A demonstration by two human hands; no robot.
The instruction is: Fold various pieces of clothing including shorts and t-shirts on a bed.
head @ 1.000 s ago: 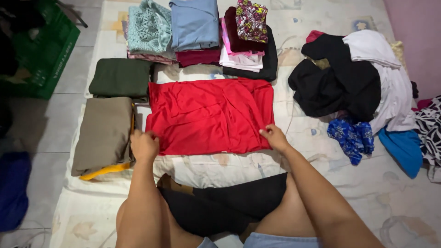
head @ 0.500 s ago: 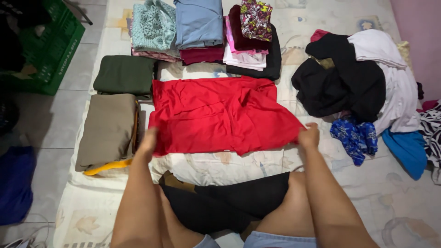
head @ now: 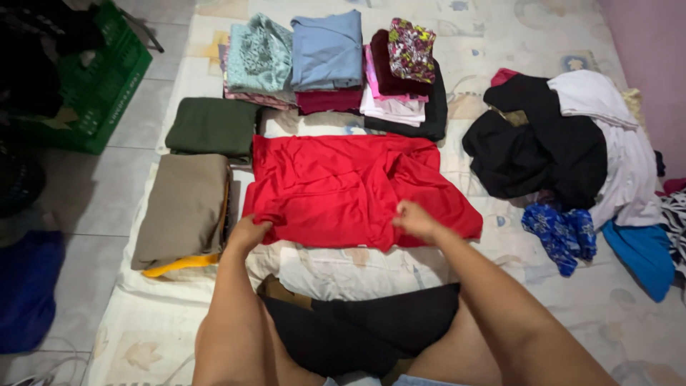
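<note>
A red garment (head: pixel 343 189) lies spread on the pale mat (head: pixel 550 300) in front of me. My left hand (head: pixel 250 232) pinches its near left corner, where the cloth bunches. My right hand (head: pixel 413 219) grips the near edge towards the middle, and the garment's right corner sticks out beyond it to the right.
Folded olive (head: pixel 213 126) and tan (head: pixel 184 207) clothes lie to the left, and stacks of folded clothes (head: pixel 336 64) sit behind. A loose heap of black and white clothes (head: pixel 564 136) lies at the right with blue pieces (head: pixel 561 229). A green crate (head: pixel 93 86) stands far left.
My right hand pulled the garment's right side outward, then moved back left along the near edge. The left hand stayed at the left corner. The view shifted slightly.
</note>
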